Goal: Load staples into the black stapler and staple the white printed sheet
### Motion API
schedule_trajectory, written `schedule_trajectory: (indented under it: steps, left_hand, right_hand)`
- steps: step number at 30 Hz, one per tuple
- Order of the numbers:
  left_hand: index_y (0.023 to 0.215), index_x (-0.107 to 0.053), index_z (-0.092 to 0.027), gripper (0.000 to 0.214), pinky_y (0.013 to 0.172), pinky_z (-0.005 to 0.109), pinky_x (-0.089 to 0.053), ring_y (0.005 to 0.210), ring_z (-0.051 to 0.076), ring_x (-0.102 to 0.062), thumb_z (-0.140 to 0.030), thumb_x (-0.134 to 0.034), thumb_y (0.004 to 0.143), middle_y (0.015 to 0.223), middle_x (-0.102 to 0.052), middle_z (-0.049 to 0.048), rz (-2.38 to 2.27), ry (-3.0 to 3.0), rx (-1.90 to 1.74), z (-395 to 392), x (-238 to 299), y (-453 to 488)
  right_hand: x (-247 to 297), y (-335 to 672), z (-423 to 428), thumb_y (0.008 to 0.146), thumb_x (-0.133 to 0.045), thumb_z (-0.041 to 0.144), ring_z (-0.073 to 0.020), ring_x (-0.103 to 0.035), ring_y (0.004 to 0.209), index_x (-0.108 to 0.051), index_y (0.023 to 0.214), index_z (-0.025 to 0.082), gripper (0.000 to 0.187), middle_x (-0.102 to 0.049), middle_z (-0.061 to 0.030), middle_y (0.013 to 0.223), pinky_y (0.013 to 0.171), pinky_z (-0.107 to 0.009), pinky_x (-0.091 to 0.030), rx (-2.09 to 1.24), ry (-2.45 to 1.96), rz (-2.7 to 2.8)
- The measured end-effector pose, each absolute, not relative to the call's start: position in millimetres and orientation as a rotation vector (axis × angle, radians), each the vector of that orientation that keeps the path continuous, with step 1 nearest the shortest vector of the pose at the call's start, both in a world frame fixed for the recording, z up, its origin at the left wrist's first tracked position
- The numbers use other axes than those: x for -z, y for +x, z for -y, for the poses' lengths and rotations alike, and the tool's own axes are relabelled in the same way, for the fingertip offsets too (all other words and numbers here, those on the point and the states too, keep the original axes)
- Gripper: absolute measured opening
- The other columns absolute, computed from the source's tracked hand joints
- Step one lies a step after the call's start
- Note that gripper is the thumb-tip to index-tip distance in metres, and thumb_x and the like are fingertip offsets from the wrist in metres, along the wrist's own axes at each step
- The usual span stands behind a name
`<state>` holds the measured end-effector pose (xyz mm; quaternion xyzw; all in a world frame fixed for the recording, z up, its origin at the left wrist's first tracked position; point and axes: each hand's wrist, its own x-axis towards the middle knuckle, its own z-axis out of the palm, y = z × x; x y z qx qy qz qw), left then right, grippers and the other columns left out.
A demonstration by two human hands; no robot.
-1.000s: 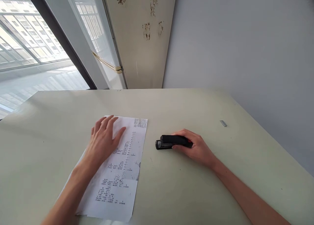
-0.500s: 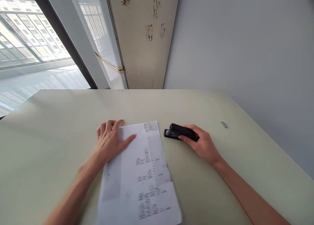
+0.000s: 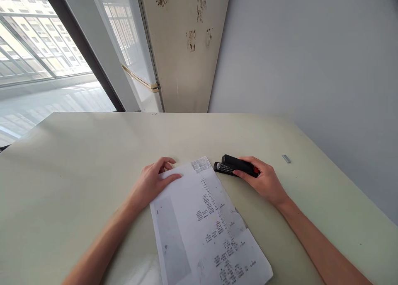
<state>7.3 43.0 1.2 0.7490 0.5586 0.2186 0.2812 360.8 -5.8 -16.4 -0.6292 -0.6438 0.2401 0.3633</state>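
Printed paper sheets (image 3: pixel 192 210) lie tilted on the table, their far right corner close to the jaws of a black stapler (image 3: pixel 239 165). My left hand (image 3: pixel 155 179) grips the far left corner of the sheets, thumb on top and the other fingers curled at the edge, partly hidden. Around the rear of the stapler my right hand (image 3: pixel 264 179) is closed, thumb along its near side. The stapler's jaws stand apart and point left toward the paper. Whether paper is between them I cannot tell; a small gap seems to show.
A small grey strip of staples (image 3: pixel 286 158) lies on the pale table (image 3: pixel 93 165), right of the stapler. Behind the table stand a refrigerator (image 3: pixel 183 73) with worn patches and a grey wall (image 3: pixel 295 49). A glass door (image 3: pixel 46 57) is at the left.
My left hand has shifted right with the sheets and now grips their corner. The paper has turned, its near end swinging right, and its far corner is nearer the stapler.
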Motion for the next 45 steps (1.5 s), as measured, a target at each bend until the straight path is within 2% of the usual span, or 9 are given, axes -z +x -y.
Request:
schedule_trajectory:
  steps: [4,9,14,19,24,38,45]
  left_hand:
    - [0.107,-0.075,-0.031,0.034,0.073,0.030,-0.048,0.075,0.017,-0.065,-0.060,-0.068,0.091,0.090,-0.075,-0.0031,-1.416,1.929,-0.519,-41,-9,9]
    - [0.100,-0.081,-0.030,0.035,0.065,0.028,-0.047,0.071,0.017,-0.064,-0.060,-0.068,0.089,0.078,-0.076,-0.0024,-1.371,1.858,-0.471,-41,-13,10]
    - [0.100,-0.082,-0.030,0.035,0.060,0.026,-0.044,0.064,0.014,-0.057,-0.060,-0.069,0.088,0.085,-0.078,-0.0018,-1.341,1.822,-0.440,-41,-13,11]
    - [0.100,-0.082,-0.030,0.034,0.057,0.025,-0.042,0.059,0.012,-0.052,-0.059,-0.069,0.088,0.093,-0.079,-0.0011,-1.317,1.824,-0.433,-40,-14,13]
    - [0.099,-0.082,-0.031,0.033,0.053,0.026,-0.040,0.054,0.010,-0.046,-0.058,-0.068,0.089,0.092,-0.079,-0.0009,-1.302,1.871,-0.407,-40,-14,15]
    - [0.100,-0.083,-0.031,0.032,0.054,0.026,-0.040,0.056,0.011,-0.049,-0.057,-0.069,0.089,0.093,-0.080,-0.0004,-1.256,1.845,-0.404,-41,-14,16]
    - [0.099,-0.083,-0.028,0.031,0.057,0.026,-0.044,0.066,0.015,-0.063,-0.054,-0.071,0.089,0.088,-0.080,0.0016,-1.169,1.816,-0.445,-42,-13,17]
  right_hand:
    - [15,365,6,0.088,-0.075,0.057,-0.0234,-0.067,0.085,-0.074,0.114,0.031,0.037,-0.076,-0.0021,0.104,0.076,-0.037,-0.055,-0.648,-1.609,1.650]
    - [7,367,8,0.087,-0.077,0.054,-0.0228,-0.065,0.088,-0.073,0.114,0.033,0.034,-0.075,-0.0013,0.107,0.080,-0.036,-0.054,-0.821,-1.571,1.641]
    - [2,367,9,0.088,-0.078,0.050,-0.0233,-0.064,0.090,-0.072,0.113,0.033,0.031,-0.074,-0.0010,0.103,0.078,-0.035,-0.052,-0.973,-1.520,1.681]
    - [4,372,8,0.088,-0.077,0.048,-0.0239,-0.065,0.094,-0.073,0.112,0.033,0.029,-0.075,-0.0010,0.108,0.079,-0.035,-0.051,-1.015,-1.483,1.779]
    - [2,373,8,0.087,-0.077,0.048,-0.0236,-0.065,0.088,-0.074,0.110,0.032,0.028,-0.076,-0.0014,0.102,0.076,-0.035,-0.052,-1.022,-1.498,1.799]
    - [-3,369,10,0.088,-0.076,0.045,-0.0223,-0.066,0.087,-0.074,0.109,0.031,0.026,-0.077,-0.0017,0.106,0.074,-0.034,-0.054,-0.940,-1.484,1.797]
    - [2,372,7,0.086,-0.077,0.051,-0.0247,-0.069,0.090,-0.074,0.106,0.030,0.029,-0.078,-0.0038,0.105,0.075,-0.037,-0.056,-0.901,-1.467,1.793]
